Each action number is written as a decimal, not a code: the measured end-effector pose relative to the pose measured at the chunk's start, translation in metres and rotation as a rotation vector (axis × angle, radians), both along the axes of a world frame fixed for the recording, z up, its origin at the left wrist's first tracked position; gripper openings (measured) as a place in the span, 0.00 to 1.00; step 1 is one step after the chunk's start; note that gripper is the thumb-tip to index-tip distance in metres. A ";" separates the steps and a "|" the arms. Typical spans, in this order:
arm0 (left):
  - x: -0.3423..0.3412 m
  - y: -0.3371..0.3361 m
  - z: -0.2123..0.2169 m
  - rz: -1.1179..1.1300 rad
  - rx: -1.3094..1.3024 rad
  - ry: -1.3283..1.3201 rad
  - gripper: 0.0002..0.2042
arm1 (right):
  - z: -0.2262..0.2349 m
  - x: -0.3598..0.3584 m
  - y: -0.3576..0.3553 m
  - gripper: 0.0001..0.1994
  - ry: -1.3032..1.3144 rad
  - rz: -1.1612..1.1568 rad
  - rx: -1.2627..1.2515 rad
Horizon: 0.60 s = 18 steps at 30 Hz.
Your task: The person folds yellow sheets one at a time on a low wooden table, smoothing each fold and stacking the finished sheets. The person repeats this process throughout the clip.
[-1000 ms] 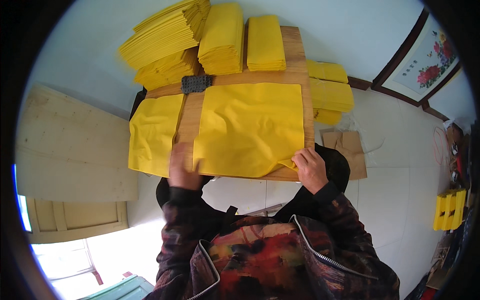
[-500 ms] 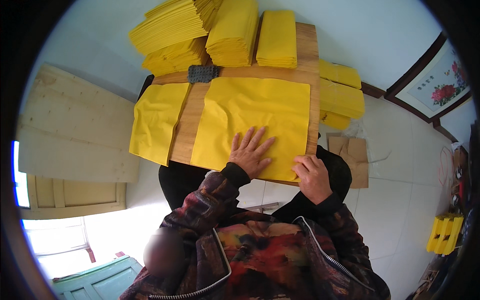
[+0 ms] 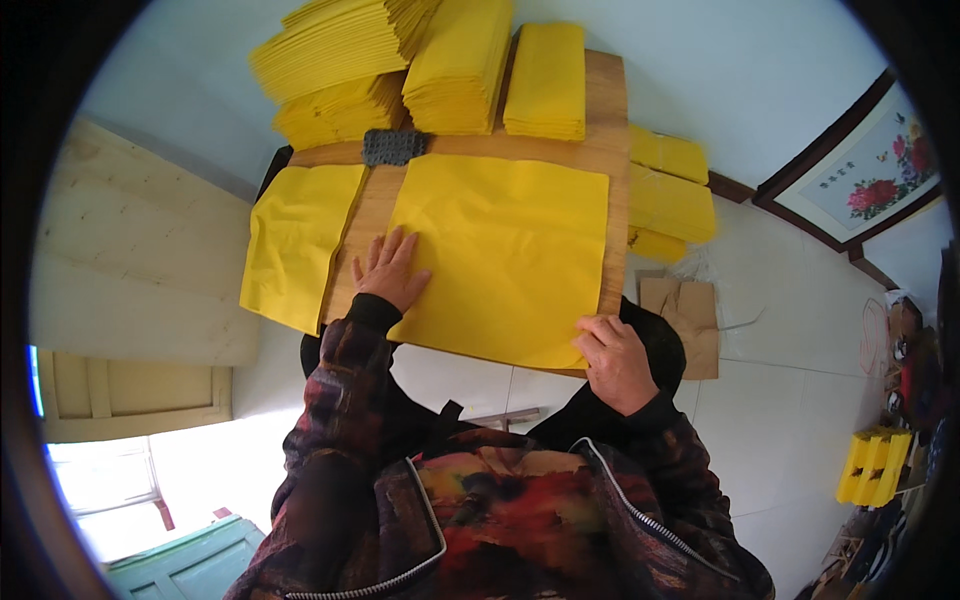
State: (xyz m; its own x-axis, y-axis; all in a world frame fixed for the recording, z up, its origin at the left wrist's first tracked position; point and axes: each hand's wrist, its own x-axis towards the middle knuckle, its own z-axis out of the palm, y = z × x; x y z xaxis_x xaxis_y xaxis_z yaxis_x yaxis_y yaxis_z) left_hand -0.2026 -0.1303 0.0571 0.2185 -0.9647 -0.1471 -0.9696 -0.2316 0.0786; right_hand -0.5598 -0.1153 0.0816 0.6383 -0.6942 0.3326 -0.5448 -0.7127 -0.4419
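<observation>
— Where do we have our hands?

— Our left hand (image 3: pixel 388 272) lies flat, fingers spread, on the left edge of the big yellow sheet (image 3: pixel 505 255), partly on the bare wood of the worktop (image 3: pixel 612 110). Our right hand (image 3: pixel 615 362) is curled at the sheet's near right corner, fingers pinching its edge where it meets the near edge of the board.

— And the sheet itself?

— It lies spread in the middle of the worktop, its right edge just short of the board's right edge, its near edge hanging slightly over. A second yellow sheet (image 3: pixel 298 240) lies to the left, drooping past the board's left edge, with a strip of bare wood between the two.

— What room do we see around it?

— The far side is crowded: stacks of folded yellow paper (image 3: pixel 545 80) stand along the far edge, and a small dark grey block (image 3: pixel 392 147) sits just beyond the sheet's far left corner. More yellow stacks (image 3: pixel 668 195) lie off the right edge. The near side opens to pale floor tiles (image 3: pixel 780 420).
</observation>
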 end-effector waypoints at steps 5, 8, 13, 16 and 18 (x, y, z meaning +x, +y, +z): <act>-0.039 -0.023 0.017 -0.232 -0.171 0.017 0.31 | 0.031 -0.013 -0.031 0.08 -0.051 -0.014 0.269; -0.071 -0.051 0.010 -0.327 -0.137 0.082 0.31 | 0.030 0.022 -0.067 0.10 -0.041 0.001 0.200; -0.088 -0.075 -0.006 -0.316 -0.067 0.128 0.29 | -0.009 0.119 -0.095 0.22 -0.023 -0.029 0.025; -0.084 -0.072 -0.014 -0.347 -0.071 -0.001 0.30 | -0.027 0.125 -0.096 0.25 0.083 -0.135 0.066; -0.078 -0.072 -0.021 -0.326 -0.124 0.069 0.31 | -0.034 0.112 -0.097 0.30 0.240 -0.198 0.063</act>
